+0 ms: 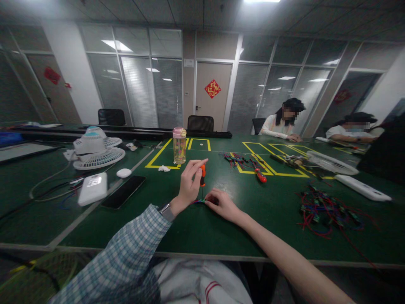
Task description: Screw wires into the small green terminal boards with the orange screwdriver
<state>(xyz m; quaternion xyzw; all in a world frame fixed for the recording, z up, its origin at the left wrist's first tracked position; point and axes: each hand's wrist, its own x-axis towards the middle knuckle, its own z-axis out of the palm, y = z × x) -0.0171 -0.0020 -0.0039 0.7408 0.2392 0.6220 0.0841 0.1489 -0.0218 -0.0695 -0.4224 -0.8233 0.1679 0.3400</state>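
My left hand (189, 182), with a watch (166, 212) at the wrist, is closed around the handle of a screwdriver (203, 174). The handle is orange and black, and the thin shaft points straight down. At its tip lies a small green circuit board (201, 201) with thin wires on the table. My right hand (222, 204) pinches the right end of that board, its fingers curled and resting low on the tabletop. Part of the board is hidden behind the fingers.
Wired boards lie in a pile (325, 211) at right and a smaller heap (236, 160) ahead. A red screwdriver (260, 175), bottle (179, 147), phone (125, 192), power bank (93, 188) and white fan (98, 152) stand or lie around. Two people sit across at right.
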